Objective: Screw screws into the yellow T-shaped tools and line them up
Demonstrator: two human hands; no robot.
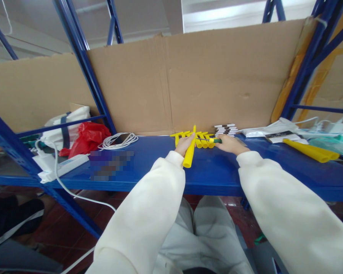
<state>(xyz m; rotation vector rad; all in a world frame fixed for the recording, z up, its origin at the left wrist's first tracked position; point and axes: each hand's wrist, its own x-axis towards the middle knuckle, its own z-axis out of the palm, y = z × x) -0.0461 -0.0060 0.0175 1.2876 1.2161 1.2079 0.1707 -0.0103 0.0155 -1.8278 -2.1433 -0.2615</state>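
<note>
My left hand [183, 145] is closed around a yellow tapered plastic tube [189, 155], its wide hollow end toward me and its thin end pointing away. In my right hand [231, 144] is a screwdriver [216, 140] with a yellow and green handle. Its thin shaft points left at the side of the tube; whether the tip touches it I cannot tell. Just behind my hands, several similar yellow pieces [205, 144] lie side by side in a row. A small stack of white and dark packets [225, 129] sits beyond my right hand.
Left on the blue shelf [148, 167] are a coiled white cable [118, 141], a red bag [92, 137] and a white power strip [71, 164]. More yellow tubes [311, 151] lie at right. A cardboard panel [217, 76] closes the back between blue posts.
</note>
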